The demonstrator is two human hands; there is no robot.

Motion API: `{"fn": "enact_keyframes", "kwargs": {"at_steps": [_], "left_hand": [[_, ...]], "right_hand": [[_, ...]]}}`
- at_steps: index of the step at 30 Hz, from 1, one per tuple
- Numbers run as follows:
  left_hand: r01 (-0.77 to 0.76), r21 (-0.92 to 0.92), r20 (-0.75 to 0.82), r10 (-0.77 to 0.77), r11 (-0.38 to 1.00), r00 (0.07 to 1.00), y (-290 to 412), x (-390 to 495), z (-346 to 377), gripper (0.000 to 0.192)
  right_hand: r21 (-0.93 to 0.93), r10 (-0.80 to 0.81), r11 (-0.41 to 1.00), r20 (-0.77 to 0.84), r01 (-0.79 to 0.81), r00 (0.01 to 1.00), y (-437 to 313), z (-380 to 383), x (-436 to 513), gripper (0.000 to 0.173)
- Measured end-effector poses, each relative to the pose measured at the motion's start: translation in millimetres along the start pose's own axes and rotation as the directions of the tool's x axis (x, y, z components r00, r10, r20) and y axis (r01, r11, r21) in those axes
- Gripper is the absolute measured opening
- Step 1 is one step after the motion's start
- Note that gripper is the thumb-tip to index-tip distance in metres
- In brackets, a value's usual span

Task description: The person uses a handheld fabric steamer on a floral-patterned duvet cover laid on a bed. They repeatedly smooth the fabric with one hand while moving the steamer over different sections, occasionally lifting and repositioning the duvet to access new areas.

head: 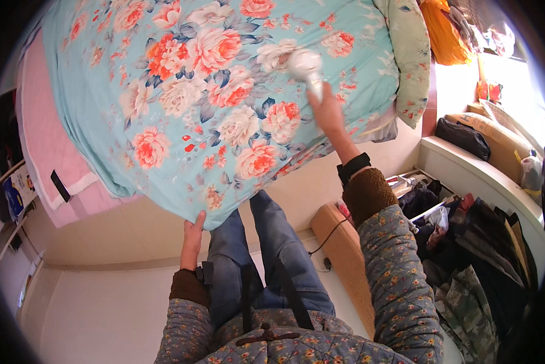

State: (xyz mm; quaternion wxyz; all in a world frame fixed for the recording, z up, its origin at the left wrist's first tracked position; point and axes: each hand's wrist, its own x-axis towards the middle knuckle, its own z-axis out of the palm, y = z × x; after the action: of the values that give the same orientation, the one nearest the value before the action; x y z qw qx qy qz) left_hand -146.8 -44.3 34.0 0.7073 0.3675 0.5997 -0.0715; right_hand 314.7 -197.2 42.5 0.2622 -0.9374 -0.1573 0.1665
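Note:
A turquoise quilt (186, 113) with coral and white flowers is spread over the bed. My left hand (193, 234) grips the quilt's near corner, thumb on top, at the bed's front edge. In my right hand (329, 111) is the handle of a white round-headed handheld device (305, 63), possibly a fabric shaver. Motion blurs both the device and the hand. The round head is over the quilt's right part, by a white flower; whether it touches the cloth I cannot tell.
A pink blanket (33, 113) with a phone (61, 185) on it shows at left. A pale green floral bedding piece (411, 59) hangs at right. Below stand a tan ribbed box-like piece (341, 255), a cable (329, 239) and piled clothes (477, 245). Bags and cardboard (495, 132) line the windowsill.

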Motion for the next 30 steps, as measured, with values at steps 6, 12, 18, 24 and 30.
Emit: {"fn": "enact_keyframes", "kwargs": {"at_steps": [6, 12, 18, 24, 30], "left_hand": [[0.023, 0.009, -0.025, -0.023, 1.0, 0.999, -2, 1, 2, 0.06], [-0.01, -0.054, -0.036, 0.008, 0.998, 0.999, 5, -7, 10, 0.058], [-0.019, -0.038, -0.054, 0.017, 0.999, 0.998, 4, -8, 9, 0.055], [0.002, -0.01, -0.1, -0.003, 1.0, 0.995, 2, -6, 11, 0.056], [0.0, -0.007, -0.11, -0.001, 1.0, 0.994, 7, -10, 13, 0.056]], "right_hand": [[-0.088, -0.095, 0.987, 0.36, 0.135, 0.928, -27, 11, -38, 0.046], [-0.256, -0.186, 0.927, 0.318, 0.273, 0.93, 27, 1, -22, 0.052], [0.03, 0.233, 0.973, -0.167, -0.231, 0.958, 86, -41, 123, 0.05], [0.093, 0.063, 0.993, 0.107, -0.073, 0.992, 0, 26, 44, 0.05], [-0.076, -0.254, 0.942, 0.478, 0.327, 0.841, -12, 37, -30, 0.057]]}}
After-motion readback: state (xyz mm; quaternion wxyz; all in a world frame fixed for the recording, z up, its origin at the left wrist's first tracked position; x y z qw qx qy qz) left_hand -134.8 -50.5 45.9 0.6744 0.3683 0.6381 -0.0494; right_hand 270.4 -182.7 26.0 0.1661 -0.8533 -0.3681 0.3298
